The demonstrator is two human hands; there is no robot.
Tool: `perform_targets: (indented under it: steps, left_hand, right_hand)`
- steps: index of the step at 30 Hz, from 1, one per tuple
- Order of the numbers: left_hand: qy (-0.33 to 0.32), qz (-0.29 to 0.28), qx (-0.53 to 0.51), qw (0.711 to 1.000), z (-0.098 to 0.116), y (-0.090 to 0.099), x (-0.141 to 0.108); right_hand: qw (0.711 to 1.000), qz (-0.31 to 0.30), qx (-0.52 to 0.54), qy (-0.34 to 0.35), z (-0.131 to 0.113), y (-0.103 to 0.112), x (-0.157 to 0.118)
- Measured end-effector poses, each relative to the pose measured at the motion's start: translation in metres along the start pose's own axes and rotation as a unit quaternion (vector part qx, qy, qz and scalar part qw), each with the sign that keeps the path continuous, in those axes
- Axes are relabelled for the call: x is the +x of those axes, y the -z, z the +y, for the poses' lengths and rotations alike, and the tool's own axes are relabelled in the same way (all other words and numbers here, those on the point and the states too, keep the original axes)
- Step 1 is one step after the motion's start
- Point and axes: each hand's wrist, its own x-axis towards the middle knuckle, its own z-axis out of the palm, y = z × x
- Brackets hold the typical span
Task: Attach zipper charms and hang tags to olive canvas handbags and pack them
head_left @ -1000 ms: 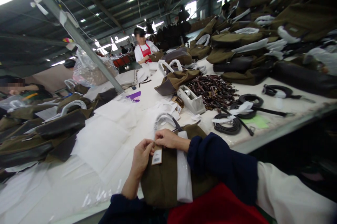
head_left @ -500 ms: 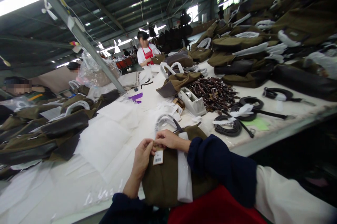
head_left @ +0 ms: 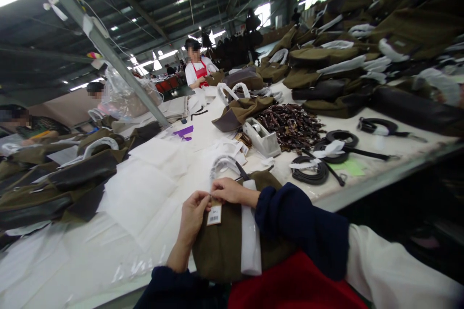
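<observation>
An olive-green bag (head_left: 224, 246) lies at the table's near edge against a red apron, with a wrapped white strip (head_left: 251, 241) running down it. A tag (head_left: 214, 213) with a barcode label hangs near the bag's left edge. Just above the tag, my left hand (head_left: 194, 212) and my right hand (head_left: 228, 190) meet, both with pinched fingertips. Whatever thin piece they hold between them is too small to make out. Behind my hands rises the bag's white-wrapped handle (head_left: 217, 166).
Coiled black straps (head_left: 310, 173), a tape dispenser (head_left: 261, 137) and a heap of brown cords (head_left: 290, 123) lie right of centre. White sheets (head_left: 136, 193) spread leftward. Olive bags are piled left (head_left: 94, 171) and right (head_left: 326, 55). A person in a red apron (head_left: 199, 69) works behind.
The whole view has shifted slightly. My hands remain together above the tag, fingertips pinched, and the tag now hangs a little more upright.
</observation>
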Motion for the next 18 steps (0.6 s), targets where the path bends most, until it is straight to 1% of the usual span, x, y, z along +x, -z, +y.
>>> perform_targets:
  steps: [5,12,15,18]
  left_hand:
    - [-0.005,-0.011,0.018,1.000,0.003,0.001,0.001]
    - [-0.012,-0.027,0.037,0.999,0.001,0.001,0.002]
    - [-0.019,-0.016,0.039,0.999,0.002,-0.002,0.000]
    - [-0.021,-0.020,0.031,0.999,0.007,0.001,-0.006]
  right_hand:
    - [1.000,-0.013,-0.023,0.006,0.001,0.002,0.000]
    - [0.998,-0.014,-0.056,0.011,0.000,0.001,-0.001]
    - [0.997,-0.009,-0.079,0.017,-0.008,0.002,-0.003]
    - [0.993,0.000,-0.111,0.047,-0.025,0.016,-0.011]
